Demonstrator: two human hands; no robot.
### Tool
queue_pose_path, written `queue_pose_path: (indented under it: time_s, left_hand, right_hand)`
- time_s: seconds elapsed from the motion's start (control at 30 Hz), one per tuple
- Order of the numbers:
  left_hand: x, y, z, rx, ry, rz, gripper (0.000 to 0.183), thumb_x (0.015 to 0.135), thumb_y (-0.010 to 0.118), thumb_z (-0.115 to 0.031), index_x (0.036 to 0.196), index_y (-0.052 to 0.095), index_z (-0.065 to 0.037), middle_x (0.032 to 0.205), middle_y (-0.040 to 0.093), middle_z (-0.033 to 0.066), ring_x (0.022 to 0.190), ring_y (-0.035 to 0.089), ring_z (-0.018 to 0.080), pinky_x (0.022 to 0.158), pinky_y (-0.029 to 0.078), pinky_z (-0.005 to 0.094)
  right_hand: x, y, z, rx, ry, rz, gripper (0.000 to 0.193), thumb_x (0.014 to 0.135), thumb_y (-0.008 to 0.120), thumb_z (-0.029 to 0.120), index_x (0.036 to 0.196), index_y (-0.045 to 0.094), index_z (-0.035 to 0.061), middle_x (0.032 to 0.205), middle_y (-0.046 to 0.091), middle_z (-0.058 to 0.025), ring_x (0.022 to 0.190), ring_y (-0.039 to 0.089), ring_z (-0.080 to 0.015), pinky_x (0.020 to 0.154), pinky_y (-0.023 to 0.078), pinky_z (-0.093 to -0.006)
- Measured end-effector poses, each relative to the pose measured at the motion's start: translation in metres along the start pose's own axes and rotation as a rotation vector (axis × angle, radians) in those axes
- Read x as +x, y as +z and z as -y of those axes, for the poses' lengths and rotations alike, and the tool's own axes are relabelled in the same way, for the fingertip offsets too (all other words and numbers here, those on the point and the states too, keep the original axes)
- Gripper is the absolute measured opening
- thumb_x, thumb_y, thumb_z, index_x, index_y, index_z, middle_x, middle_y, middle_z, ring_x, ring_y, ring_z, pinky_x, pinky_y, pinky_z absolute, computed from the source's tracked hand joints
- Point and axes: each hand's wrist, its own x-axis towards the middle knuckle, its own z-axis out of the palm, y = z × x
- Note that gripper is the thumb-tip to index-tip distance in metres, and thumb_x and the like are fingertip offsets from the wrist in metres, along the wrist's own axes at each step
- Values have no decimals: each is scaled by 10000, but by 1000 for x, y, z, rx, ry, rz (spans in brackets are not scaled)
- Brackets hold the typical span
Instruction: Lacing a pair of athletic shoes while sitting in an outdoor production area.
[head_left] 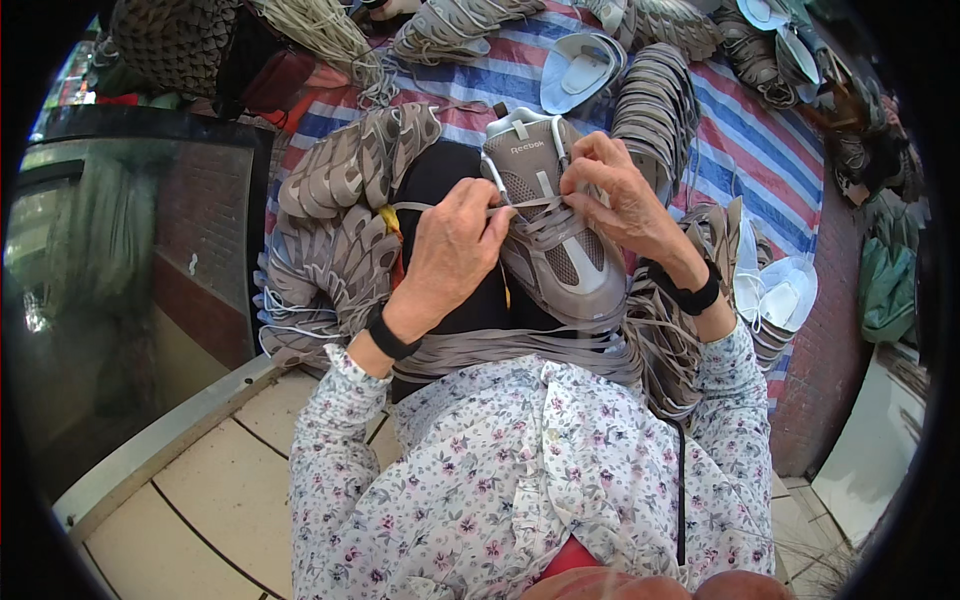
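Note:
A grey shoe upper [560,255] with mesh panels and a padded tongue rests on my lap, over dark trousers. My left hand [452,250] grips the grey lace on the upper's left side. On its right side my right hand [612,195] pinches the lace near the eyelets. Both wrists carry black bands. Grey laces [540,225] cross the middle of the upper between my hands. My floral sleeves come up from the lower edge.
Stacks of flat grey shoe uppers [340,215] surround my lap, with more stacks [655,110] farther ahead on a red, white and blue striped tarp [760,150]. White insoles [580,70] lie among them. A tiled floor [210,490] and a metal sill [160,440] are at left.

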Motion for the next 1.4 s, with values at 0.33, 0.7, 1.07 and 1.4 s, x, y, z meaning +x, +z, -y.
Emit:
queue_pose_path:
  time_s: [0.33,0.7,1.07,1.4]
  left_hand:
    - [-14,-20,12,-69,-109,119,162,891,690,-117,793,668,10,690,555,68,529,514,163,502,378,318]
    - [-42,-29,25,-227,-299,81,197,930,630,-107,775,679,4,664,538,10,562,465,90,515,341,272]
    - [-91,-127,103,-1884,-738,-490,281,999,557,-75,1225,512,86,1035,633,95,741,587,76,635,516,196]
    - [-148,-309,122,-1682,-254,-872,246,950,505,54,1193,544,33,1107,627,140,978,654,224,803,564,319]
  right_hand:
    - [15,-12,0,807,344,73,106,976,636,143,981,604,42,743,464,67,624,398,-34,577,360,-211]
    - [18,-5,-54,1674,796,-123,191,961,651,84,1123,614,-8,595,337,80,501,305,-45,495,292,-214]
    - [-12,-104,-83,1742,378,-653,367,938,666,80,1278,556,-3,852,534,-9,710,456,-96,578,405,-207]
    - [-69,-260,-156,1340,295,-1064,352,1004,545,65,1341,557,-37,1295,602,-121,1001,572,-185,764,462,-210]
